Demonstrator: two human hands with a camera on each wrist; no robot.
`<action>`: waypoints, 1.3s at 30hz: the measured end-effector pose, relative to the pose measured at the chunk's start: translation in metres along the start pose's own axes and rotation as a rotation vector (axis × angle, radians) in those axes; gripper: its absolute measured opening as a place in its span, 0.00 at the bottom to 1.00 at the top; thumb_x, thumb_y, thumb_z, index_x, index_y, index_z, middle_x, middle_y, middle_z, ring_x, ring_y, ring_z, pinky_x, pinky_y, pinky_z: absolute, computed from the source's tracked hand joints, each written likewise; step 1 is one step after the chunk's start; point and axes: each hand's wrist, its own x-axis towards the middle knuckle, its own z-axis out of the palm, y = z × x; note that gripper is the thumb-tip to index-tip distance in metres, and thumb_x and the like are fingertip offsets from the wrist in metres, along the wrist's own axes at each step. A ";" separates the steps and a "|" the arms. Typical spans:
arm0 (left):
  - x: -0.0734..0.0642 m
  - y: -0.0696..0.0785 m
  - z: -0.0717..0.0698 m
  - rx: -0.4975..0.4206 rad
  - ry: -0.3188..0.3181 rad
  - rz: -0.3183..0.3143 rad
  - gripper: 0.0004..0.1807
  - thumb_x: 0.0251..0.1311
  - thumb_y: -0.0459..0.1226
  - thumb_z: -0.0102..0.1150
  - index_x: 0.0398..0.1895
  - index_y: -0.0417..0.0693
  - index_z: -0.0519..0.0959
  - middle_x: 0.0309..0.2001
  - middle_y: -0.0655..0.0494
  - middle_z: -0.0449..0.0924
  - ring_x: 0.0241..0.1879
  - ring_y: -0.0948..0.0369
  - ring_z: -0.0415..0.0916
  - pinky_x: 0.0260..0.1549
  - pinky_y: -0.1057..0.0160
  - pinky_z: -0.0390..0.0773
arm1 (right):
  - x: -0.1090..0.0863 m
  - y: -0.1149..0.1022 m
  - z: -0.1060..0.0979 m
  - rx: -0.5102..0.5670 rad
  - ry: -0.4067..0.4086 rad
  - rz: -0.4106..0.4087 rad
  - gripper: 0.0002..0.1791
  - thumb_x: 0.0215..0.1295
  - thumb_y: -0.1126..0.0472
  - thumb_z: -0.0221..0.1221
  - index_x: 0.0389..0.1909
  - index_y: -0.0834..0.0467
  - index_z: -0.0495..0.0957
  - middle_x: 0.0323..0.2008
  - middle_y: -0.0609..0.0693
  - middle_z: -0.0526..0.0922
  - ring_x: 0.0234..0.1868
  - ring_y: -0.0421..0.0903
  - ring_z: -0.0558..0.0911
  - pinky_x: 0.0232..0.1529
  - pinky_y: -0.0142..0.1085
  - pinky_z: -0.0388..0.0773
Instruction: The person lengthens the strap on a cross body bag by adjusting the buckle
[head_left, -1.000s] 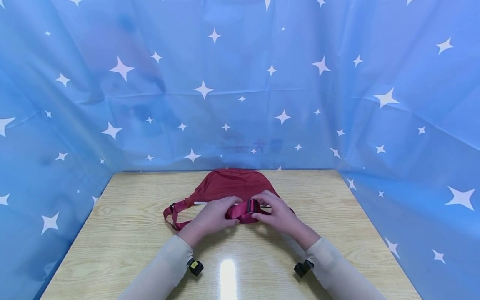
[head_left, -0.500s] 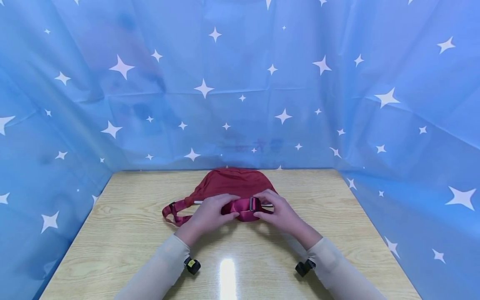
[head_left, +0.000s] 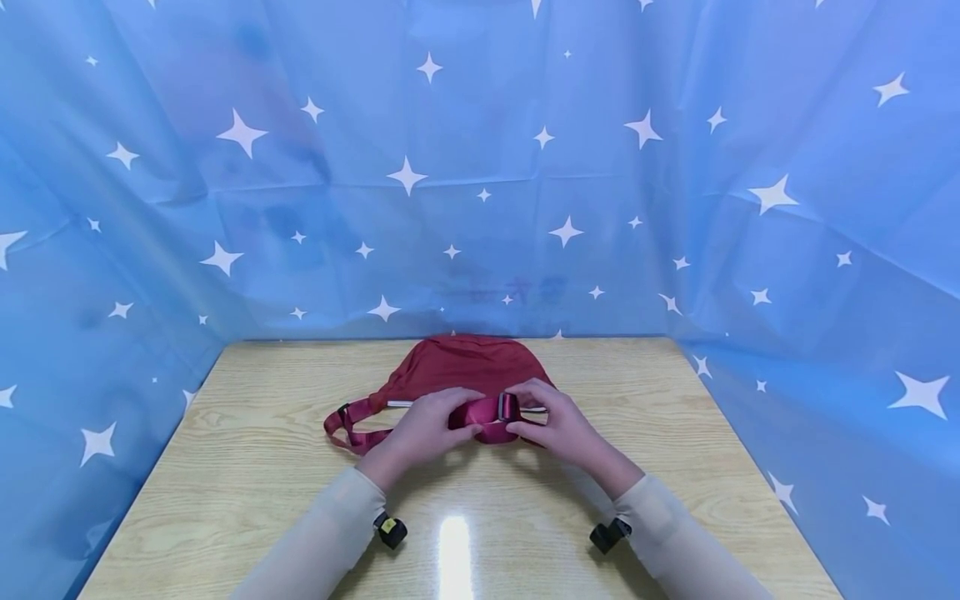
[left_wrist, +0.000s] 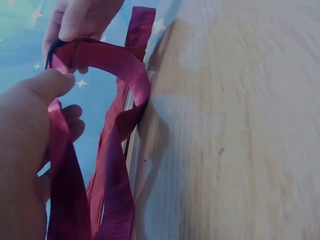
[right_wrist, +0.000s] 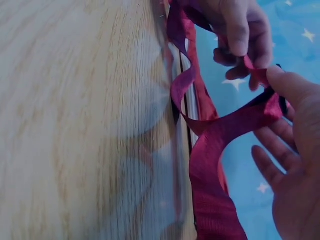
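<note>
A dark red waist bag [head_left: 465, 367] lies at the far side of the table, its strap drawn toward the near side. My left hand [head_left: 427, 427] pinches the strap [head_left: 480, 412] between thumb and fingers. Close by on the right, my right hand [head_left: 561, 427] pinches the strap at a black slider buckle [head_left: 508, 407]. In the left wrist view the strap [left_wrist: 115, 65] bends in a loop below the fingers. The right wrist view shows the buckle partly covered by my right thumb, while the strap [right_wrist: 215, 150] hangs twisted beneath.
The wooden table [head_left: 262, 500] extends on both sides and in front of the bag. A strap loop [head_left: 351, 425] with another black buckle lies left of my left hand. Blue star-patterned cloth [head_left: 480, 167] surrounds the table at the back and sides.
The buckle and the strap held at it have shifted slightly up and to the right. My left thumb sits a little higher on the strap. The bag's body stays in place.
</note>
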 end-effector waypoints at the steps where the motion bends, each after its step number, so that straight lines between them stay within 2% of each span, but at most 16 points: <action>1: 0.001 0.000 0.000 0.027 -0.005 0.006 0.28 0.73 0.51 0.74 0.71 0.55 0.82 0.66 0.58 0.85 0.67 0.58 0.81 0.67 0.51 0.80 | 0.000 0.000 0.000 0.002 0.001 -0.002 0.25 0.67 0.65 0.79 0.63 0.52 0.84 0.53 0.47 0.86 0.56 0.53 0.87 0.59 0.60 0.85; 5: 0.003 0.001 0.003 0.143 -0.011 0.036 0.29 0.72 0.56 0.73 0.70 0.54 0.84 0.63 0.58 0.88 0.64 0.57 0.84 0.65 0.51 0.81 | 0.000 0.001 0.002 -0.002 -0.002 -0.014 0.26 0.67 0.63 0.79 0.63 0.52 0.84 0.53 0.46 0.86 0.56 0.49 0.87 0.61 0.59 0.84; 8: 0.004 0.000 0.005 0.160 -0.007 0.030 0.28 0.73 0.58 0.72 0.68 0.55 0.85 0.62 0.59 0.88 0.63 0.59 0.84 0.64 0.52 0.82 | 0.000 0.001 0.003 0.000 -0.003 -0.015 0.25 0.67 0.62 0.79 0.64 0.52 0.84 0.53 0.46 0.86 0.56 0.48 0.86 0.61 0.59 0.84; 16: 0.004 0.001 0.009 0.058 0.033 0.027 0.23 0.74 0.53 0.72 0.65 0.55 0.86 0.61 0.59 0.88 0.60 0.59 0.85 0.62 0.52 0.83 | 0.001 0.000 0.004 0.010 -0.008 -0.006 0.25 0.68 0.63 0.78 0.63 0.52 0.84 0.52 0.46 0.86 0.55 0.51 0.86 0.61 0.61 0.83; 22: 0.005 0.004 0.010 0.017 0.016 0.028 0.24 0.74 0.52 0.73 0.66 0.54 0.85 0.60 0.59 0.88 0.59 0.60 0.85 0.61 0.54 0.84 | 0.002 0.001 0.006 0.017 -0.012 0.007 0.24 0.68 0.62 0.78 0.63 0.51 0.84 0.52 0.46 0.86 0.56 0.49 0.86 0.62 0.58 0.83; 32: 0.009 0.002 0.015 -0.078 0.030 0.011 0.21 0.75 0.51 0.72 0.65 0.57 0.85 0.57 0.63 0.88 0.53 0.66 0.82 0.54 0.58 0.83 | 0.003 0.004 0.009 0.016 -0.019 -0.022 0.24 0.68 0.63 0.78 0.62 0.51 0.83 0.53 0.47 0.86 0.56 0.48 0.87 0.61 0.58 0.83; 39: 0.010 0.004 0.014 -0.093 0.003 -0.001 0.25 0.74 0.50 0.73 0.69 0.57 0.82 0.59 0.62 0.87 0.53 0.65 0.83 0.53 0.58 0.84 | 0.004 0.004 0.010 0.004 -0.027 -0.029 0.23 0.68 0.62 0.78 0.62 0.50 0.84 0.55 0.46 0.86 0.58 0.48 0.86 0.62 0.54 0.84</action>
